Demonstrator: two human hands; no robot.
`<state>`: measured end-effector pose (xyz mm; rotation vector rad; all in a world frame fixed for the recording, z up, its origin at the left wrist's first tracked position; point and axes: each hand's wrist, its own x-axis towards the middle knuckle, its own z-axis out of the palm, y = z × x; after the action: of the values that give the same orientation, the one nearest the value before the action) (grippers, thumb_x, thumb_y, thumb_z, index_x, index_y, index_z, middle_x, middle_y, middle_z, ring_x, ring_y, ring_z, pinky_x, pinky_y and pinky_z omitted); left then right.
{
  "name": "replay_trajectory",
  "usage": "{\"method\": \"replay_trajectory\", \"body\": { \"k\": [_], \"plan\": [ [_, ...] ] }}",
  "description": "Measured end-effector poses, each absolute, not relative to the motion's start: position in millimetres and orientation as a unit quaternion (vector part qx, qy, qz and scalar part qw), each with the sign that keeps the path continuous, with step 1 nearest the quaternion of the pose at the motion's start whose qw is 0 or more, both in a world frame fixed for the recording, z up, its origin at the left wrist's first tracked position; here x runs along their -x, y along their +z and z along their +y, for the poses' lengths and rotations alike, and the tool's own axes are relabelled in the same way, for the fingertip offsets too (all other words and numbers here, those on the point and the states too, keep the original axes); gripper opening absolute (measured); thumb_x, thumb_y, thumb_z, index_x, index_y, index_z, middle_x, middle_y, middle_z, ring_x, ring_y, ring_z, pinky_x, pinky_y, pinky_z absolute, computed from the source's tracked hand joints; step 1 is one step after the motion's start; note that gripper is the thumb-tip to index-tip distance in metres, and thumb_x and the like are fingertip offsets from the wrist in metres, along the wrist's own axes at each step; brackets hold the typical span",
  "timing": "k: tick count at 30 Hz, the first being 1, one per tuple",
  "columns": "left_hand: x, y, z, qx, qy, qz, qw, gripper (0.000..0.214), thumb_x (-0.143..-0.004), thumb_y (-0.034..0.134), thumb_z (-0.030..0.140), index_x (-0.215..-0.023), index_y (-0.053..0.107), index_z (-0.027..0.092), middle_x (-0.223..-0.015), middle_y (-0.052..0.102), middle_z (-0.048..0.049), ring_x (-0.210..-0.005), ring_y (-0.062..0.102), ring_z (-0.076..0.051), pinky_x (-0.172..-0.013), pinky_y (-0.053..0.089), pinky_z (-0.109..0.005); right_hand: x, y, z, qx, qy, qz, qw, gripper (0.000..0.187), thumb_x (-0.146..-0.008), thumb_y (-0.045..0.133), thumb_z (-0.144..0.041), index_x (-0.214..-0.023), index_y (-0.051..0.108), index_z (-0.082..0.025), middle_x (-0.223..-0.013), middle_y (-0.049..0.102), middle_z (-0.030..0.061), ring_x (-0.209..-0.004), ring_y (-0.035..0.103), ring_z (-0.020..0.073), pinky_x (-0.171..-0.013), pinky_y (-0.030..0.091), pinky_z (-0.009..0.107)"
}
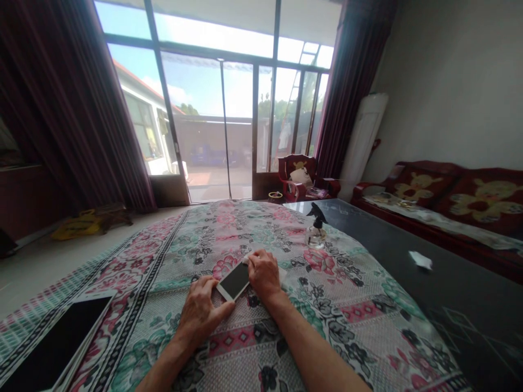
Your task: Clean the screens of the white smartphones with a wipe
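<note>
A white smartphone [234, 281] with a dark screen lies face up on the patterned cloth [261, 234]. My left hand [199, 306] grips its near left end, with the thumb on the lower edge and the fingers on the upper one. Over the phone's far right end, my right hand [262, 274] is closed with its fingers bent down. A bit of white tissue [245, 260] pokes out at those fingertips, and more white shows beside the hand. Beyond my right hand stands a clear spray bottle [316, 235] with a black trigger head.
A large black-screened tablet [61, 343] lies at the lower left. To the right, a dark table [379, 239] bears a crumpled white tissue [420, 260]. Farther back are a red wooden armchair [286, 179], a cushioned sofa [445, 190] and glass doors [208, 130].
</note>
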<state>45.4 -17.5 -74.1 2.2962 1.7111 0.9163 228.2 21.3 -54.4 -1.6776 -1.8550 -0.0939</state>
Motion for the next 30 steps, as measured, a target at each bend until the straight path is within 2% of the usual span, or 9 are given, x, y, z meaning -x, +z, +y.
{"method": "replay_trajectory", "body": {
  "k": [4, 10, 22, 30],
  "plan": [
    [-47.1, -72.4, -19.2, -0.759, 0.307, 0.571, 0.061, 0.04, -0.067, 0.064, 0.038, -0.098, 0.061, 0.014, -0.108, 0.057, -0.0106, -0.104, 0.052, -0.028, -0.094, 0.04, -0.04, -223.5, -56.1, 13.5, 0.619, -0.039, -0.719, 0.313, 0.019, -0.088, 0.048, -0.022, -0.085, 0.067, -0.021, -0.097, 0.061, 0.0064, -0.091, 0.05, 0.0199, -0.079, 0.035, 0.032],
    [-47.5, -74.9, -17.4, -0.759, 0.307, 0.572, 0.053, 0.034, -0.069, 0.063, 0.036, -0.095, 0.062, 0.015, -0.105, 0.058, -0.0098, -0.101, 0.053, -0.027, -0.093, 0.041, -0.039, -194.5, -58.3, -5.2, 0.511, -0.008, -0.806, 0.297, 0.01, -0.082, 0.056, -0.023, -0.081, 0.066, -0.023, -0.096, 0.061, 0.0014, -0.092, 0.051, 0.0183, -0.082, 0.036, 0.03],
    [-43.9, -80.5, -14.9, -0.766, 0.296, 0.568, 0.054, 0.046, -0.068, 0.065, 0.041, -0.103, 0.06, 0.012, -0.112, 0.056, -0.0109, -0.108, 0.05, -0.028, -0.096, 0.039, -0.04, -226.8, -56.6, 22.5, 0.646, -0.035, -0.691, 0.322, 0.021, -0.089, 0.047, -0.024, -0.084, 0.067, -0.021, -0.098, 0.061, 0.0049, -0.089, 0.05, 0.019, -0.08, 0.035, 0.03],
    [-44.8, -77.6, -14.9, -0.731, 0.317, 0.604, 0.029, 0.041, -0.065, 0.066, 0.043, -0.094, 0.063, 0.014, -0.108, 0.057, -0.0102, -0.105, 0.052, -0.029, -0.095, 0.04, -0.041, -202.7, -56.6, 0.9, 0.529, -0.018, -0.798, 0.287, 0.014, -0.084, 0.053, -0.025, -0.084, 0.067, -0.023, -0.098, 0.061, 0.0015, -0.092, 0.049, 0.0183, -0.08, 0.035, 0.03]
  ]
}}
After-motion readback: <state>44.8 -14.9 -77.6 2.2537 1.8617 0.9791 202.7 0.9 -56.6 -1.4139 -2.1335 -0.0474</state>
